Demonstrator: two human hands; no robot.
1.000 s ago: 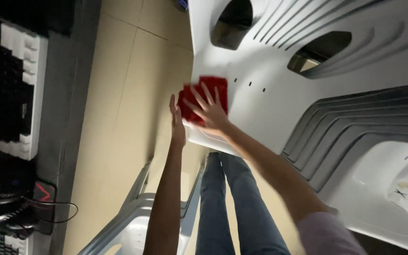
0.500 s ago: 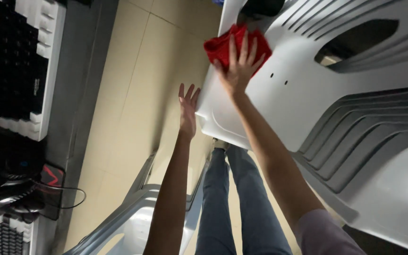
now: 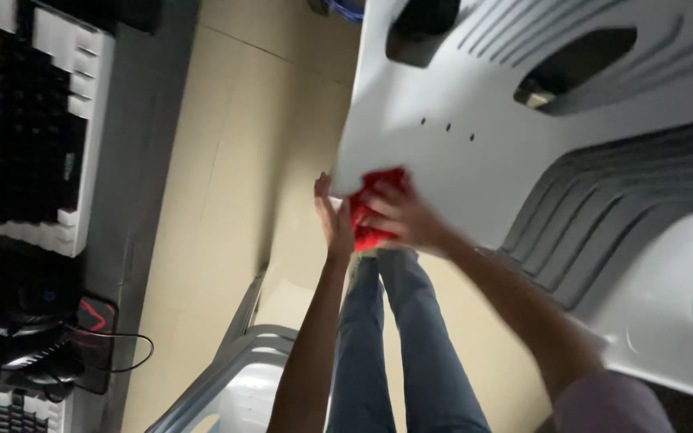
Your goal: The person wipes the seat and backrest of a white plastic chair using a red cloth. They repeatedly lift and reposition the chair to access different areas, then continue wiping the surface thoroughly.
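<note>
The red cloth (image 3: 372, 210) had travelled down from the upper part of the white plastic chair (image 3: 475, 120), where it lay half a second earlier, to the chair's lower edge, and the left hand (image 3: 332, 218), then hanging free in the air with fingers spread, had come in beside it. The cloth sat bunched at the corner of the white surface, pressed under the right hand (image 3: 401, 218), whose fingers lay curled over the fabric; the left hand stood upright against the edge, touching the cloth, fingers together. Wiping a rim like this would likely go best with the cloth kept flat under the palm and the other hand steadying the chair, judging by the grip shown. Below the hands were the person's legs in blue jeans (image 3: 395, 337) over a beige tiled floor (image 3: 242, 160). A second pale chair (image 3: 234, 377) stood near, and a black-and-white keyboard (image 3: 42, 128) rested on a dark desk (image 3: 142, 104) at the side.
</note>
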